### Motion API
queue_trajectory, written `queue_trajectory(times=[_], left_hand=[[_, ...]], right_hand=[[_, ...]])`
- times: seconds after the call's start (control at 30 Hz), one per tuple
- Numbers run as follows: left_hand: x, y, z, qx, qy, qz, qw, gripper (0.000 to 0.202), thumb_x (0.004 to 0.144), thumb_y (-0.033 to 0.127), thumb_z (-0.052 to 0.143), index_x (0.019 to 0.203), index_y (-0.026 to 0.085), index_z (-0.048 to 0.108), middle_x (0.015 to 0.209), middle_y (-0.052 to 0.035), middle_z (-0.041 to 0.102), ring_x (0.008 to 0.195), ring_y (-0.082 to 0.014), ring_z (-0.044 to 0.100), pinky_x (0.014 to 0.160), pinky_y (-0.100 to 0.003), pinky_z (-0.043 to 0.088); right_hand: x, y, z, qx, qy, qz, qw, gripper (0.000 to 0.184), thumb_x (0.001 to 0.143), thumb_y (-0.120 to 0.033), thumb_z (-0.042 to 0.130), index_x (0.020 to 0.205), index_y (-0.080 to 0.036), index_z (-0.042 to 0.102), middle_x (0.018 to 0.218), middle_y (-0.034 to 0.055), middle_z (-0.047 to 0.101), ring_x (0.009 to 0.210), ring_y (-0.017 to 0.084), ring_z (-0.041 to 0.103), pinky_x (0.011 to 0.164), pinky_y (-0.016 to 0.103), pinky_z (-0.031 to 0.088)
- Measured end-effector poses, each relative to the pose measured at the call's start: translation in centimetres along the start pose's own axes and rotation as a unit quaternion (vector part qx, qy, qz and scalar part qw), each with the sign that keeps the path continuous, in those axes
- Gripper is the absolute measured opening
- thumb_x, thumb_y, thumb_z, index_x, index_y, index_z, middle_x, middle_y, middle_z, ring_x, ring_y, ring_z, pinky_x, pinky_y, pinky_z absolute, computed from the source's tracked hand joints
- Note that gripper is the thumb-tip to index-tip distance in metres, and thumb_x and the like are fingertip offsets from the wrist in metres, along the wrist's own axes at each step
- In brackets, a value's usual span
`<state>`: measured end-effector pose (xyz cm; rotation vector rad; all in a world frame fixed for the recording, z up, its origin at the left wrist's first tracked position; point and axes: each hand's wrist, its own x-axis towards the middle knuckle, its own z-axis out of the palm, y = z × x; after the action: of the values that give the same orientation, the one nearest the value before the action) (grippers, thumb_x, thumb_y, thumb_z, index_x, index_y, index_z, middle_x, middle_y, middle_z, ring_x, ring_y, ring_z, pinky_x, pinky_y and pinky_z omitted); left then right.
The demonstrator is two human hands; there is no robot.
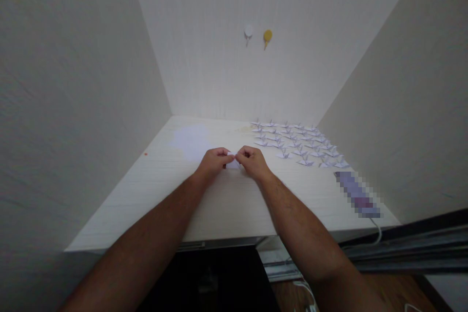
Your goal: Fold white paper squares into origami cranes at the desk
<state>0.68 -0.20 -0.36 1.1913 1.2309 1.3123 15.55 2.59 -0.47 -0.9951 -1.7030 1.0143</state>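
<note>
My left hand (214,161) and my right hand (253,161) meet over the middle of a pale wooden desk (153,190). Both are closed in a pinch on one small piece of folded white paper (231,160), held between the fingertips just above the desktop. Most of the paper is hidden by my fingers. To the right and further back, several small folded paper cranes (296,142) stand in rows on the desk.
A stack of pale lilac paper sheets (190,140) lies behind my left hand. A blurred flat device (357,194) with a white cable lies at the desk's right edge. Walls close in the desk on three sides. Two hooks (258,35) hang on the back wall.
</note>
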Motion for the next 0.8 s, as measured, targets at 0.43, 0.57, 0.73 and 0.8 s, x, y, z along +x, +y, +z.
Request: queue_trajectory(times=[0.43, 0.57, 0.73, 0.8], left_hand=[[-0.04, 0.36, -0.05, 0.027, 0.101, 0.001, 0.994, 0.021, 0.059, 0.033, 0.071, 0.058, 0.016, 0.058, 0.049, 0.0043, 0.051, 0.045, -0.0086, 0.042, 0.046, -0.023, 0.033], [0.08, 0.17, -0.01, -0.034, 0.091, -0.009, 0.995, 0.021, 0.059, 0.033, 0.07, 0.059, 0.016, 0.057, 0.052, 0.0031, 0.053, 0.048, -0.0094, 0.046, 0.049, -0.023, 0.037], [0.16, 0.02, 0.11, -0.075, 0.093, -0.019, 0.993, 0.022, 0.058, 0.032, 0.071, 0.059, 0.016, 0.055, 0.053, 0.0028, 0.052, 0.049, -0.0099, 0.048, 0.049, -0.024, 0.039], [0.16, 0.07, 0.19, -0.079, 0.099, -0.02, 0.992, 0.024, 0.058, 0.033, 0.071, 0.06, 0.016, 0.055, 0.055, 0.0023, 0.052, 0.051, -0.01, 0.049, 0.049, -0.023, 0.04]], right_hand=[[-0.09, 0.04, 0.06, -0.008, -0.036, 0.08, 0.996, 0.021, 0.067, -0.036, 0.065, 0.064, -0.015, 0.06, 0.052, -0.0027, 0.056, 0.045, 0.007, 0.045, 0.044, 0.02, 0.032], [-0.05, 0.17, 0.21, 0.042, -0.051, 0.107, 0.992, 0.023, 0.067, -0.038, 0.066, 0.065, -0.016, 0.059, 0.048, -0.0043, 0.053, 0.04, 0.006, 0.041, 0.042, 0.02, 0.031], [0.09, 0.2, 0.19, 0.052, -0.046, 0.072, 0.995, 0.02, 0.066, -0.033, 0.067, 0.063, -0.016, 0.058, 0.047, -0.0052, 0.052, 0.04, 0.006, 0.041, 0.041, 0.019, 0.03], [0.08, 0.15, 0.27, 0.061, -0.04, 0.067, 0.995, 0.019, 0.066, -0.033, 0.066, 0.063, -0.016, 0.057, 0.047, -0.0053, 0.052, 0.04, 0.006, 0.042, 0.041, 0.019, 0.031]])
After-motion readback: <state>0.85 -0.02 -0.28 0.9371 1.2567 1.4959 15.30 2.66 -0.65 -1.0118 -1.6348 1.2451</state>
